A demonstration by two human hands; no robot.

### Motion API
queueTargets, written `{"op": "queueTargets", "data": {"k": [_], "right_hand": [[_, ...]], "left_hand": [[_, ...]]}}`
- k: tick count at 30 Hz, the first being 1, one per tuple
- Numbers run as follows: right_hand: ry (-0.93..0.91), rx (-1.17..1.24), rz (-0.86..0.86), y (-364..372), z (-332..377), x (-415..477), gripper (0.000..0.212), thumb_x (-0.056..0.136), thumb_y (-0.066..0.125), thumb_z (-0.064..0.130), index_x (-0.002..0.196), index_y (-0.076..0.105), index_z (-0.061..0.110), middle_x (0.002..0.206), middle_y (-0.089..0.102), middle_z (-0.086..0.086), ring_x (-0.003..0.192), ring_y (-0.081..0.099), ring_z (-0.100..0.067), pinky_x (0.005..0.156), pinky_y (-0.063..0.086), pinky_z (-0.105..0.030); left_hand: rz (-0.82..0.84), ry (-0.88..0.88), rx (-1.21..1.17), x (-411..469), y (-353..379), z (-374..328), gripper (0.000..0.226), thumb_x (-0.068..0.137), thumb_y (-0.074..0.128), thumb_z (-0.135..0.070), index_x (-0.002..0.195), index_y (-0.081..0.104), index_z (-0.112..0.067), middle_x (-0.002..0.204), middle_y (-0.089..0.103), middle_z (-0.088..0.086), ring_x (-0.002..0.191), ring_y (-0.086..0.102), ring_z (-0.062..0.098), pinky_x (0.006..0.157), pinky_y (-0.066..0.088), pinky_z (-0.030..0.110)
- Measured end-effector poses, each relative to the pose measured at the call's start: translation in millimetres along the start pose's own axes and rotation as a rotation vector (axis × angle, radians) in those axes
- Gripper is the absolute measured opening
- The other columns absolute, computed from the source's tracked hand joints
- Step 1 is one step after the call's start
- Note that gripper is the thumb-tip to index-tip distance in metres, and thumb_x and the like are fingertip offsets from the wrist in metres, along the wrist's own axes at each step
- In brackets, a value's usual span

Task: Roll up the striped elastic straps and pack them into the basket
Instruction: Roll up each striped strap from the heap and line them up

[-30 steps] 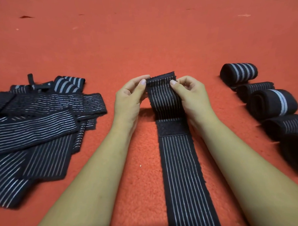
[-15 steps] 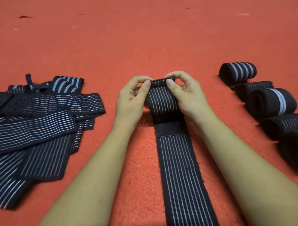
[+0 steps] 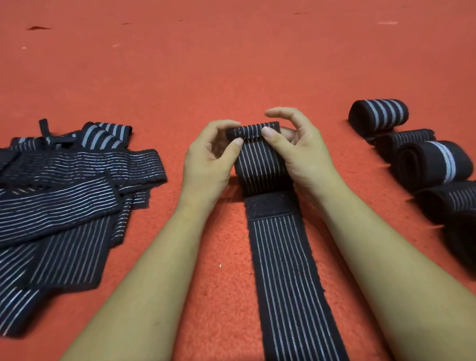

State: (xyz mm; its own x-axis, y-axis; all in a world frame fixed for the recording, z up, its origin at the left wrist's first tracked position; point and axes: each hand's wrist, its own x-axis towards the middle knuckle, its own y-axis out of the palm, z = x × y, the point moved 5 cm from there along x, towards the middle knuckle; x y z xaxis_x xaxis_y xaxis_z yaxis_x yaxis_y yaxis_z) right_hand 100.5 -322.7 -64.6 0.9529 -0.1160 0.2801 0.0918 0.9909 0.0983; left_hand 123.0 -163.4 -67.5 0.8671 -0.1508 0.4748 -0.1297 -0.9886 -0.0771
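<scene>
Strap [image 3: 284,273] flat on red carpet [image 3: 226,58], far end rolled, left grip [image 3: 211,157] and right grip [image 3: 293,150] both pinching roll, loose straps [image 3: 54,193] left, rolled straps [image 3: 435,163] right

L hand [image 3: 206,165] & R hand [image 3: 298,157] bare; nails [image 3: 267,131] short, plain.

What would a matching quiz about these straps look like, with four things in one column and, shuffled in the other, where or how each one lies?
Things
1. pile of straps
2. rolled straps
3. middle strap
4. fastener patch

States
A. finished rolls in a row on the right
B. plain black, no stripes, lying across the middle strap
C. flat and overlapping, on the left
D. far end curled over, pinched by the left hand and right hand, the rest still flat

Pairs: 1-C, 2-A, 3-D, 4-B
</scene>
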Motion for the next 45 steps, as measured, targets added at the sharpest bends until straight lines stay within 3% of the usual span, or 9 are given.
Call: {"op": "queueTargets", "data": {"k": [8,15,19,22,27,32,36,40,45], "right_hand": [[0.020,-0.007,0.038,1,-2,-1,0.017,0.091,0.064,-0.003,0.103,0.065,0.009,0.093,0.071,-0.011,0.086,0.065,-0.019,0.081,0.053,-0.034],[0.111,-0.039,-0.043,-2,-11,2,0.018,0.091,0.071,0.012,0.108,0.069,0.007,0.084,0.073,-0.010,0.078,0.067,-0.019,0.076,0.053,-0.035],[0.069,-0.027,0.006,-3,-10,1,0.018,0.090,0.069,0.005,0.103,0.065,0.016,0.086,0.069,-0.012,0.081,0.062,-0.026,0.077,0.050,-0.042],[0.049,0.010,0.052,1,-7,1,0.023,0.084,0.066,0.001,0.095,0.063,0.022,0.089,0.065,-0.013,0.084,0.058,-0.028,0.079,0.047,-0.046],[0.072,0.053,0.074,7,-10,-1,0.026,0.082,0.067,0.001,0.099,0.065,0.020,0.091,0.067,-0.015,0.085,0.060,-0.027,0.079,0.048,-0.044],[0.135,-0.029,0.050,5,-14,-1,0.025,0.095,0.066,0.013,0.119,0.062,0.006,0.089,0.072,-0.014,0.082,0.068,-0.022,0.073,0.055,-0.035],[0.120,-0.021,0.056,2,-17,0,0.019,0.093,0.066,0.005,0.110,0.062,0.012,0.092,0.069,-0.022,0.083,0.064,-0.031,0.080,0.053,-0.048],[0.114,0.033,0.087,6,-18,0,0.024,0.090,0.063,-0.003,0.100,0.060,0.018,0.090,0.066,-0.017,0.084,0.061,-0.030,0.080,0.050,-0.046],[0.133,0.099,0.110,8,-19,0,0.025,0.085,0.064,-0.003,0.098,0.060,0.018,0.090,0.065,-0.013,0.087,0.059,-0.029,0.080,0.048,-0.043]], "left_hand": [[0.045,-0.131,-0.066,-2,6,8,0.006,0.101,0.056,-0.021,0.096,0.057,-0.023,0.065,0.047,0.006,0.054,0.039,0.016,0.046,0.030,0.027],[0.077,-0.024,-0.045,0,6,7,0.020,0.092,0.061,-0.005,0.097,0.056,-0.024,0.091,0.058,-0.008,0.085,0.054,0.004,0.081,0.043,0.022],[0.069,-0.118,-0.112,-3,7,12,0.025,0.092,0.063,-0.009,0.107,0.055,-0.026,0.092,0.062,-0.001,0.082,0.059,0.011,0.074,0.050,0.031],[0.034,-0.194,-0.086,-2,7,13,0.004,0.099,0.061,-0.023,0.102,0.061,-0.023,0.079,0.064,-0.010,0.069,0.058,0.002,0.063,0.047,0.019],[-0.007,-0.109,-0.013,0,1,7,0.008,0.098,0.062,-0.017,0.103,0.066,-0.014,0.089,0.065,-0.008,0.082,0.057,0.001,0.077,0.046,0.021],[0.009,-0.102,0.014,1,-3,10,0.016,0.090,0.066,-0.019,0.104,0.067,-0.024,0.097,0.067,-0.005,0.092,0.061,0.011,0.090,0.051,0.040],[0.050,-0.134,0.049,-1,2,14,0.017,0.090,0.065,-0.022,0.106,0.064,-0.028,0.095,0.064,-0.007,0.087,0.059,0.007,0.083,0.050,0.033],[0.002,-0.240,0.077,-2,3,16,0.015,0.100,0.059,-0.035,0.099,0.066,-0.022,0.083,0.065,-0.014,0.077,0.059,-0.003,0.074,0.047,0.020],[0.021,-0.220,0.095,-1,1,20,0.018,0.093,0.060,-0.042,0.094,0.065,-0.025,0.082,0.065,-0.013,0.078,0.060,0.004,0.077,0.049,0.030]]}}
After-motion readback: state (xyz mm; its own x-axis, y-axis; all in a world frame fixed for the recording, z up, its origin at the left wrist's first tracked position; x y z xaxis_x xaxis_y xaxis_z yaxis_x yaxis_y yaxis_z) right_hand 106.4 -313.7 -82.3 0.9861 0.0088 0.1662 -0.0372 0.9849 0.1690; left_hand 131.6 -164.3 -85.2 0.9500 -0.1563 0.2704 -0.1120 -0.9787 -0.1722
